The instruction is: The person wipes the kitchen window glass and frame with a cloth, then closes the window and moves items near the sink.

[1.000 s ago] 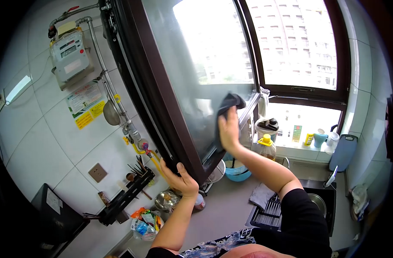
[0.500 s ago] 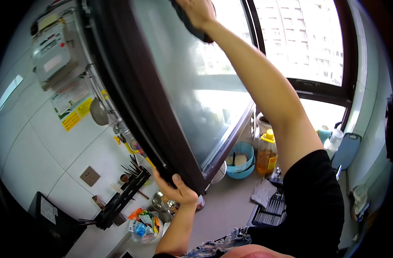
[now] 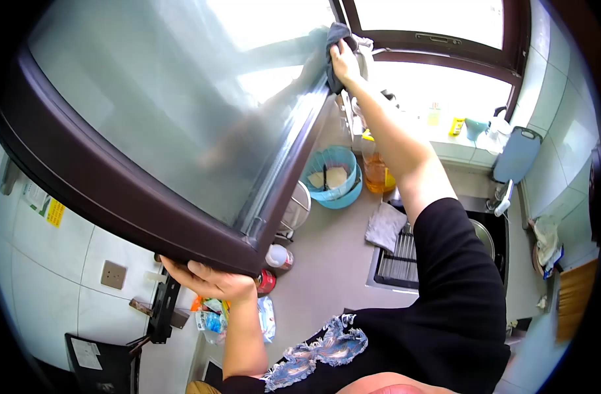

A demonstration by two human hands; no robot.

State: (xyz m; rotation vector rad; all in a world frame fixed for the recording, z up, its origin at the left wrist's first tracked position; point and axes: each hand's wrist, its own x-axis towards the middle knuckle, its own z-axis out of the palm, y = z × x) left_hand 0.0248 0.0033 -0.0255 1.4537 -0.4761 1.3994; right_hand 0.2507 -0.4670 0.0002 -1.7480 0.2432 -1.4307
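Note:
A window sash with a dark brown frame (image 3: 126,213) and hazy glass (image 3: 176,111) hangs open at a slant across the left half of the view. My left hand (image 3: 212,279) grips the frame at its near lower corner, with the fingers partly hidden. At the far end of the sash, my right hand (image 3: 345,64) holds a dark grey cloth (image 3: 337,49). The cloth touches the sash near the lower edge of the glass, and my right arm is stretched out over the counter.
Below the sash, the counter (image 3: 320,269) carries blue bowls (image 3: 356,190), an oil bottle (image 3: 374,172), jars (image 3: 279,257) and a grey rag (image 3: 384,226). A sink (image 3: 501,246) lies to the right. Bottles line the windowsill (image 3: 455,151). A knife rack (image 3: 164,308) hangs on the left wall.
My right hand with the cloth has come down from high on the glass to its lower far edge. The sash appears larger and more tilted, and my left hand stays at its corner.

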